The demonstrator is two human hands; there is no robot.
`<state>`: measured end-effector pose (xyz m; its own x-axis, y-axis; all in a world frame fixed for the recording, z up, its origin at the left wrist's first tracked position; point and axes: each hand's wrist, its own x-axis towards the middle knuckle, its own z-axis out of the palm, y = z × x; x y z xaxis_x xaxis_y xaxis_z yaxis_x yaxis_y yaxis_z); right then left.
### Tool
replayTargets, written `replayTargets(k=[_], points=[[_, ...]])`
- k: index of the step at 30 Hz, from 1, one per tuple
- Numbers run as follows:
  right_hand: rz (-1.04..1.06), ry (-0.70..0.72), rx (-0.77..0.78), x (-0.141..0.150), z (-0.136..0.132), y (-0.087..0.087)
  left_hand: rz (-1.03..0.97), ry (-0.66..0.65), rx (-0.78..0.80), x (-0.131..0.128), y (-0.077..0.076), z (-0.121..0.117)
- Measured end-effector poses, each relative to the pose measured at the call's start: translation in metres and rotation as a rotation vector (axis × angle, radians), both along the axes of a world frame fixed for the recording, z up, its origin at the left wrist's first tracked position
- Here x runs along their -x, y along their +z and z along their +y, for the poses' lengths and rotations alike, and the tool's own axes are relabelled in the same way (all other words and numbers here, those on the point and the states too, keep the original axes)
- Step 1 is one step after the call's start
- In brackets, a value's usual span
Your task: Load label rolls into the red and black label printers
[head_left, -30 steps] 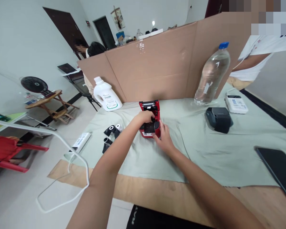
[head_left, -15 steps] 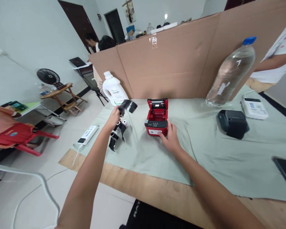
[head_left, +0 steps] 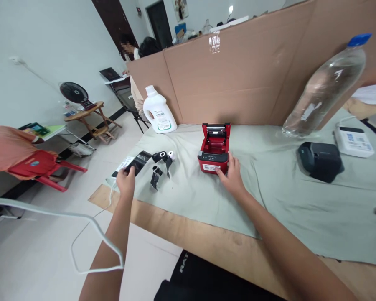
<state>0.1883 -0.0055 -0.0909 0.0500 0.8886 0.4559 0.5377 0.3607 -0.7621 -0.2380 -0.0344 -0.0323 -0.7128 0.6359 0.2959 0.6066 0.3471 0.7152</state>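
My left hand pinches the free end of a black paper strip, which stretches right toward a thermal paper roll on the cloth. Beside it lie a second roll with a white end face and a smaller black roll, its tail hanging loose. My right hand grips the front right corner of a small red and black receipt printer, thumb on the front and fingers along the side. The printer's lid stands raised, and its red paper bay shows no roll inside.
A white jug and a large water bottle stand before the cardboard panel. A black device and a white box lie to the right. A white power strip sits behind my left hand.
My left hand has moved left and down, drawing the black strip out sideways from where it was held up. My right hand stays on the printer. The view has shifted slightly.
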Motion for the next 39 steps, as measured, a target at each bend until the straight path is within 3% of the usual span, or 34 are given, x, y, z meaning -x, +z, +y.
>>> replayTargets(k=[6,13,19,22,28,32,36,39], points=[[0.015,0.012,0.014,0.000,0.000,0.001,0.093,0.167,-0.029,-0.008,-0.027,-0.021],[0.004,0.004,-0.010,0.000,0.001,0.001,0.147,-0.018,0.248,-0.020,-0.031,-0.030],[0.017,0.019,0.002,-0.001,0.001,0.000,0.114,-0.020,0.240,-0.020,-0.032,-0.036],[0.032,0.018,0.004,-0.001,0.002,0.000,0.108,-0.022,0.137,-0.024,-0.031,-0.041],[0.055,0.020,0.024,-0.001,0.000,0.001,0.309,-0.012,-0.170,-0.056,-0.007,-0.044],[0.067,0.021,0.026,-0.001,-0.001,0.003,0.312,-0.188,-0.263,-0.097,0.013,-0.022],[0.086,0.030,0.043,-0.002,-0.001,0.003,0.293,-0.300,-0.172,-0.117,0.027,0.016],[0.096,0.041,0.044,-0.002,0.000,0.000,0.307,-0.306,0.077,-0.100,0.036,0.048]])
